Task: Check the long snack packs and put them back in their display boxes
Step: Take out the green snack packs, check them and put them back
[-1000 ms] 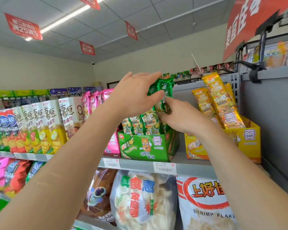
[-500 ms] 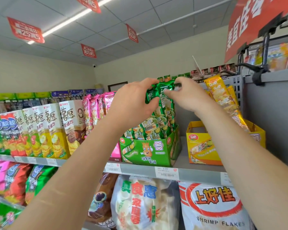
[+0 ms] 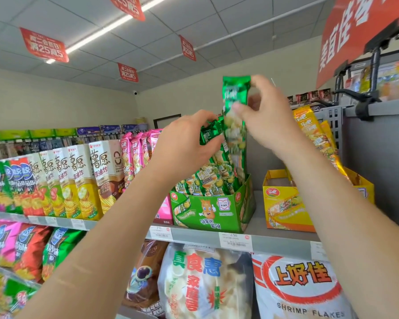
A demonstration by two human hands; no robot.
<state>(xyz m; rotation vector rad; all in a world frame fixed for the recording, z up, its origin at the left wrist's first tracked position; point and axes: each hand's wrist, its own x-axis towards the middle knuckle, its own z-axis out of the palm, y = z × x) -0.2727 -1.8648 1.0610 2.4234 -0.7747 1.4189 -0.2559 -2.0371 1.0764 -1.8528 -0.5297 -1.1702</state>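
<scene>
A green display box (image 3: 207,210) stands on the grey shelf (image 3: 258,229) and holds several long green snack packs (image 3: 209,178). My right hand (image 3: 266,118) pinches the top of one long green pack (image 3: 234,93) and holds it upright, raised above the others, its lower end still in the box. My left hand (image 3: 184,143) grips the tops of the remaining green packs (image 3: 211,132) at the box's left side. To the right stands a yellow display box (image 3: 283,203) with long yellow packs (image 3: 313,132) leaning against the grey side wall.
A pink box with long pink packs (image 3: 134,153) stands left of the green box, then a row of chip cartons (image 3: 78,180). Large snack bags (image 3: 205,282) hang under the shelf. A grey partition (image 3: 382,157) closes the right side. Red signs (image 3: 44,44) hang overhead.
My right hand has gone from the middle of the green packs to their tops and lifted one pack upward. My left hand stays on the other pack tops.
</scene>
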